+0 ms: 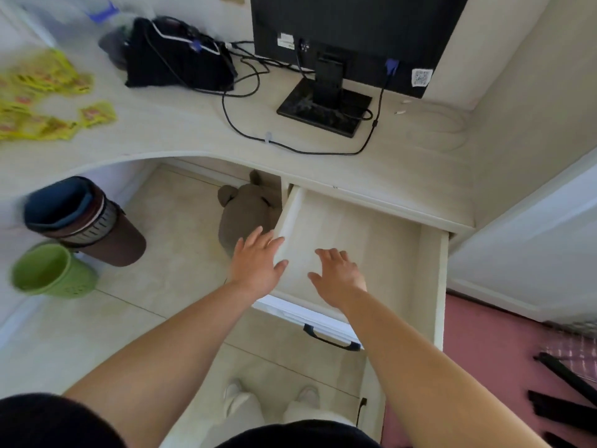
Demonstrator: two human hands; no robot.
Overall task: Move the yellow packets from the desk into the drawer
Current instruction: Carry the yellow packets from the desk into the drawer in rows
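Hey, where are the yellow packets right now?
In the head view, the loose yellow packets lie at the far left of the pale wooden desk, left of the black bag; none are in the open white drawer.

The right hand (339,276) hovers over the floor of the pulled-out pale wooden drawer (361,227); the left hand (256,263) is above its left wall. Far left of and beyond the left hand, the scattered flat yellow packets (42,98) lie on the pale curved desk (181,130). Beyond the right hand, a black flat monitor (349,27) stands on that desk.
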